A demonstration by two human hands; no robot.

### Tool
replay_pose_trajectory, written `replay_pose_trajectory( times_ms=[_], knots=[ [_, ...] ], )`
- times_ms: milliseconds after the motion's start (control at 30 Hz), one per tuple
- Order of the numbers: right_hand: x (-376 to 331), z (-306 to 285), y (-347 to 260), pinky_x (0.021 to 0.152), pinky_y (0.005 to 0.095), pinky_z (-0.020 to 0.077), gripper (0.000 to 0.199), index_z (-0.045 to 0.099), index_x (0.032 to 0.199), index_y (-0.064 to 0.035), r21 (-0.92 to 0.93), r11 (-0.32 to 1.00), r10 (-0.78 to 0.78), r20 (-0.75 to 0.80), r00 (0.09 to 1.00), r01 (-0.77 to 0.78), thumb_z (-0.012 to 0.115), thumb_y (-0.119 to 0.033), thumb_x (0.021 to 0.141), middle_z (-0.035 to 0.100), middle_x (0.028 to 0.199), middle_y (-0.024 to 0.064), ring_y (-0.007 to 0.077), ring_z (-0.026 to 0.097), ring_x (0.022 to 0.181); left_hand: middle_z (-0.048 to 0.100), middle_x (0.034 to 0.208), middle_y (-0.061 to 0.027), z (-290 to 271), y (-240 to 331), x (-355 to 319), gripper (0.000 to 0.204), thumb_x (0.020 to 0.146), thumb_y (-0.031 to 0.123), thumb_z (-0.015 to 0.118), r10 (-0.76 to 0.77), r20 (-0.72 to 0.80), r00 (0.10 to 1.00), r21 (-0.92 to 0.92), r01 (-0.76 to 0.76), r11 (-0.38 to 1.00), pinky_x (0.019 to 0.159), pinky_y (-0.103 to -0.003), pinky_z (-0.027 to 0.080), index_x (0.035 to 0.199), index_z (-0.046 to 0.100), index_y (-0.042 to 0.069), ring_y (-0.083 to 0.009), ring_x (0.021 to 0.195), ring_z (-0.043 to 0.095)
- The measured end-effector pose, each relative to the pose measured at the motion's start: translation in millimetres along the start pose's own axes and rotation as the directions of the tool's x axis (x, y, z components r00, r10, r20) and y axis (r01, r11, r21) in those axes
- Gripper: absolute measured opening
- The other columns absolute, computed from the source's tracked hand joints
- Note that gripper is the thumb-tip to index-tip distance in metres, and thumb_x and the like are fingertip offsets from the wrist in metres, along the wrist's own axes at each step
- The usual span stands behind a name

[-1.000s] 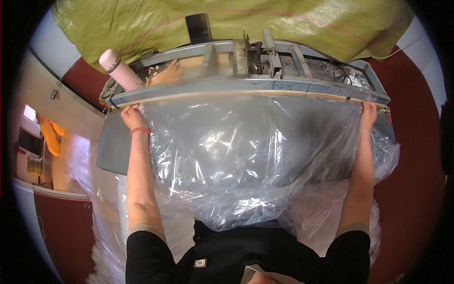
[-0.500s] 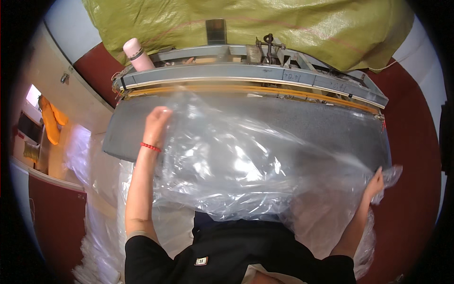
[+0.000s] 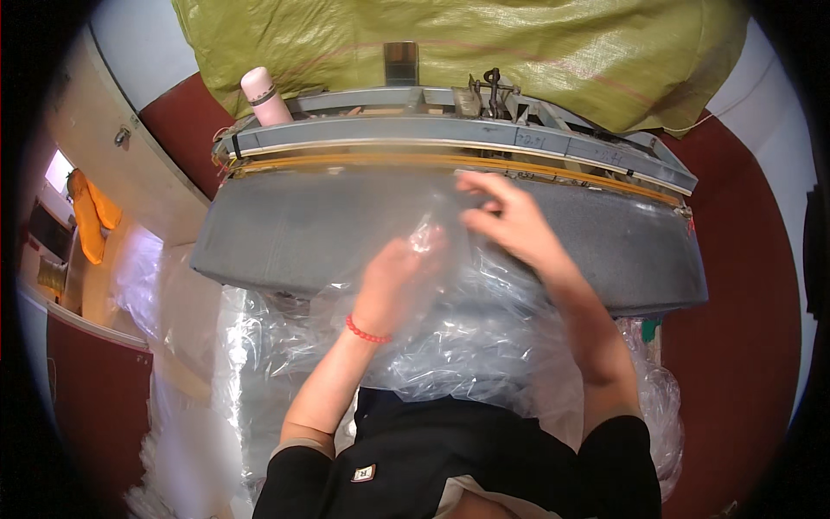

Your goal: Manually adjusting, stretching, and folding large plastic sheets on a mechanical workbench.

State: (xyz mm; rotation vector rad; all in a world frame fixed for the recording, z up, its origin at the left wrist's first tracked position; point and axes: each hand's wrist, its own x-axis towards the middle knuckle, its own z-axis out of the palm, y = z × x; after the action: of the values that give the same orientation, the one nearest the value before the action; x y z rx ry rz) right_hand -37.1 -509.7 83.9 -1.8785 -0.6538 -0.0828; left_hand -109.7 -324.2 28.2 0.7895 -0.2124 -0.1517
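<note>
Across the far side I see a wide, shiny yellow-green sheet, with a dark flat rectangle against its lower part and a pink bottle by its left end. Over to the left, something bright orange shows beyond a pale door with a metal latch.

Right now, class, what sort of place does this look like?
Probably a workshop: a grey metal frame runs along a grey worktop, with clear plastic film bunched at its near side.
</note>
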Motion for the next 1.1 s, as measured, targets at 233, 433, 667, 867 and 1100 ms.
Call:
replay_pose_trajectory(
  times_ms=[233, 433, 667, 867, 1100],
  knots=[
    [0.8, 15.9, -8.5, 0.068, 0.0226, 0.0425, 0.01, 0.058, 0.08, -0.0005, 0.246, 0.968, -0.057, 0.005, 0.998, 0.054, 0.051, -0.007, 0.083, 0.058, 0.076, 0.0017, 0.0091, 0.053, 0.073, 0.049, 0.111, -0.0147, -20.7, 34.6, -11.7, 0.032, 0.072, 0.02, 0.063, 0.521, 0.269, 0.81, 0.933, -0.354, 0.07, 0.085, -0.036, 0.038, 0.099, 0.055, 0.004, -0.028, 0.101, 0.047],
    [-14.9, -84.5, -49.3, 0.054, 0.0169, 0.0328, 0.016, 0.055, 0.082, -0.0066, -0.053, 0.983, -0.164, -0.686, 0.708, 0.177, 0.047, -0.019, 0.088, 0.049, 0.071, -0.0039, 0.0023, 0.041, 0.062, 0.06, 0.086, -0.0125, -112.7, 34.3, -89.8, 0.031, 0.079, 0.03, 0.057, -0.558, 0.088, 0.825, 0.981, 0.024, 0.191, 0.072, -0.035, 0.044, 0.097, 0.056, 0.006, -0.025, 0.08, 0.058],
    [-69.6, -242.9, 52.9, 0.072, 0.0209, 0.0376, 0.023, 0.056, 0.092, -0.0004, -0.223, 0.967, -0.127, -0.84, 0.528, -0.122, 0.046, -0.021, 0.088, 0.054, 0.084, -0.0004, 0.008, 0.047, 0.079, 0.061, 0.083, -0.0167, -299.9, 172.3, -172.4, 0.02, 0.074, 0.014, 0.05, -0.093, -0.6, 0.795, 0.68, 0.445, -0.583, 0.068, -0.038, 0.045, 0.087, 0.062, 0.004, -0.03, 0.076, 0.059],
    [-126.8, -290.6, 146.6, 0.069, 0.021, 0.0382, 0.024, 0.055, 0.088, -0.0004, -0.392, 0.83, -0.134, -0.831, 0.54, -0.397, 0.043, -0.021, 0.089, 0.053, 0.079, -0.0009, 0.007, 0.046, 0.074, 0.056, 0.079, -0.0144, -152.7, 250.2, -40.0, 0.014, 0.076, 0.012, 0.059, 0.825, 0.476, 0.304, 0.665, 0.489, -0.564, 0.065, -0.034, 0.043, 0.081, 0.055, 0.0, -0.0254, 0.076, 0.054],
    [-216.6, -360.3, 219.9, 0.067, 0.0402, 0.0412, 0.033, 0.054, 0.094, -0.0056, -0.36, 0.275, 0.01, -0.926, 0.377, -0.892, 0.04, -0.035, 0.086, 0.057, 0.086, 0.0179, 0.0346, 0.054, 0.08, 0.048, 0.117, -0.0166, -253.0, 148.5, 27.8, 0.045, 0.079, 0.034, 0.053, 0.359, 0.063, 0.931, 0.783, 0.177, -0.596, 0.095, -0.039, 0.031, 0.112, 0.051, 0.003, -0.0312, 0.115, 0.04]
  ],
)
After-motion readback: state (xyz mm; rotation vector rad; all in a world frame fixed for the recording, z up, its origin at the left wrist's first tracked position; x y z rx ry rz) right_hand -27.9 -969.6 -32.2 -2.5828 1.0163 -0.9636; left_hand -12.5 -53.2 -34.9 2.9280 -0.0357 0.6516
